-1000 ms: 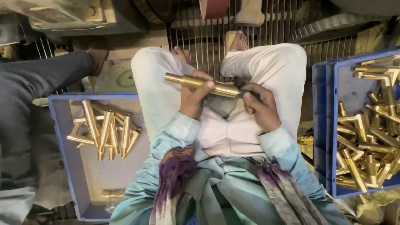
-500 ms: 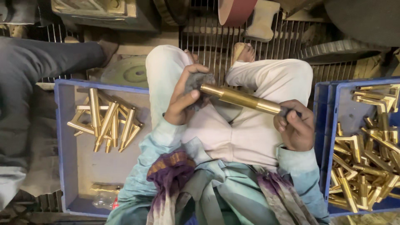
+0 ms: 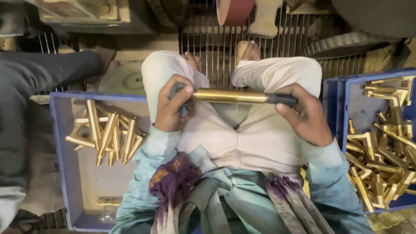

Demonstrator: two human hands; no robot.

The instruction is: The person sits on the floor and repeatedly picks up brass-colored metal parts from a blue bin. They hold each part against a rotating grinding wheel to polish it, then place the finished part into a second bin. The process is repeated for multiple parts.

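from my feed: brass rod (image 3: 229, 95) lies crosswise over lap, long axis left-right; left hand (image 3: 173, 106) closed round its left end with grey cloth (image 3: 185, 108), right hand (image 3: 305, 113) clamps dark right tip

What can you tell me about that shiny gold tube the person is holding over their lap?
The brass tube is a straight, polished, golden cylinder, metal by its look, lying roughly level across the lap. The left hand wraps one end with a dark cloth. The right hand holds the other end, which looks dark.
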